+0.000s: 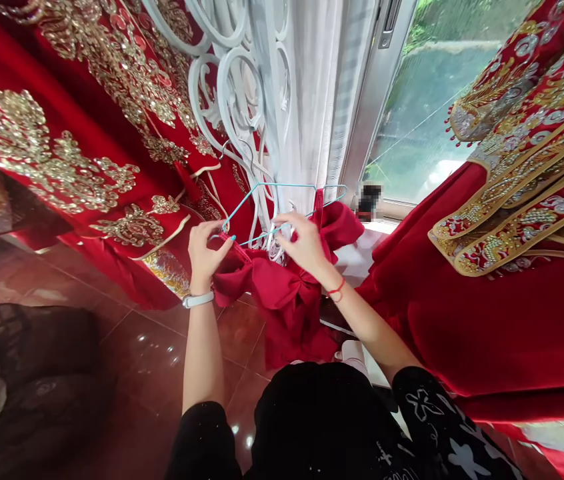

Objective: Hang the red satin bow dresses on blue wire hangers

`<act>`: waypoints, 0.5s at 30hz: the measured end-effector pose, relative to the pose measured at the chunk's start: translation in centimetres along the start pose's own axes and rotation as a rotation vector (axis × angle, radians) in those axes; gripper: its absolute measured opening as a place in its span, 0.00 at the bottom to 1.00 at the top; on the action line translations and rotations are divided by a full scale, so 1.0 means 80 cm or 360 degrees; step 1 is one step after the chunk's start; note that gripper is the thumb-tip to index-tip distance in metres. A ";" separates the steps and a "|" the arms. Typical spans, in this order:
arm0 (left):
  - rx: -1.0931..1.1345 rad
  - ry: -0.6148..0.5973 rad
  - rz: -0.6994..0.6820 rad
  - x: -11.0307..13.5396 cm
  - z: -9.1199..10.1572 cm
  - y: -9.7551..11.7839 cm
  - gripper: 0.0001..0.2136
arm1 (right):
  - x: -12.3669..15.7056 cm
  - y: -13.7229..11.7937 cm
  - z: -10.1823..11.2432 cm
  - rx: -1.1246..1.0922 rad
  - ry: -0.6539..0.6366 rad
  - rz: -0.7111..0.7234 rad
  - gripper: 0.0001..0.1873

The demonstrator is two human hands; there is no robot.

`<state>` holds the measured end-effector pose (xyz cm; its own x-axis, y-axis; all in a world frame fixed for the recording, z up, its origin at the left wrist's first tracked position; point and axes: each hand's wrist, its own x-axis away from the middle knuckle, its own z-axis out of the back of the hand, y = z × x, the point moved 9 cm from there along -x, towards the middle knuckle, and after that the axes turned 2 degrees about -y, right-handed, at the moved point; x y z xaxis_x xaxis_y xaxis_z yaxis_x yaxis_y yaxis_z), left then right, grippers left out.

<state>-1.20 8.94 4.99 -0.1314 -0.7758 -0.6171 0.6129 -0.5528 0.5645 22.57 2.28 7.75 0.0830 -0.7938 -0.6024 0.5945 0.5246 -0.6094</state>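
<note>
- Both hands are closed. The left hand (pixel 206 250) pinches a strap edge of the red garment (pixel 282 287) against the lower wire of the hanger (pixel 287 185), and the right hand (pixel 303 241) curls its fingers round that same wire further along.
- The hanger is thin pale-blue wire, held tilted in front of the person at chest level. The red garment, with a big bow, droops from it between the two wrists down toward the floor (pixel 137 347).
- The work looks like fitting the garment onto the hanger. It would go best if the right hand holds the wire steady while the left slides the strap over the hanger's end, because the cloth looks slippery and may slide off the bare wire.
- A white scrolled grille (pixel 222 87) and a white curtain (pixel 307 100) stand just behind the hanger, so the hook or the wire end could catch in the scrollwork.
- Heavy embroidered gowns hang close on the left (pixel 87 133) and on the right (pixel 512 200), leaving little elbow room, and their beading could snag the plain cloth.
- A window (pixel 427 100) is beyond, and a dark heap of cloth (pixel 37 360) lies on the tiles at the left.
</note>
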 end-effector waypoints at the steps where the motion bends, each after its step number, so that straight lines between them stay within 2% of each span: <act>1: 0.0025 0.0105 0.0058 0.002 0.003 -0.010 0.21 | -0.004 -0.009 -0.040 -0.0107 -0.0174 0.0032 0.22; 4: 0.0267 0.0352 0.0426 0.027 0.004 -0.062 0.34 | -0.018 -0.007 -0.135 -0.0193 -0.0502 -0.0124 0.24; 6: 0.0504 0.0363 0.0678 0.059 -0.006 -0.097 0.32 | -0.025 0.004 -0.169 -0.0143 -0.0576 -0.0280 0.22; 8: 0.0679 0.0228 0.0726 0.090 -0.018 -0.109 0.28 | -0.028 0.010 -0.185 -0.0085 -0.0578 -0.0352 0.19; 11: 0.0748 0.0031 0.0618 0.127 -0.025 -0.103 0.32 | -0.026 0.009 -0.189 -0.0036 -0.0522 -0.0375 0.15; 13: 0.0661 0.0053 0.0617 0.141 -0.021 -0.102 0.34 | -0.023 0.008 -0.187 -0.0035 -0.0484 -0.0390 0.13; 15: 0.0590 0.0173 0.0681 0.147 -0.013 -0.107 0.31 | -0.020 0.007 -0.184 -0.0032 -0.0450 -0.0419 0.12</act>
<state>-7.24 4.86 -7.68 0.1609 -0.9289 -0.3335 0.2775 -0.2816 0.9185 11.03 8.39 0.77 0.1483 -0.9542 -0.2599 0.6094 0.2951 -0.7359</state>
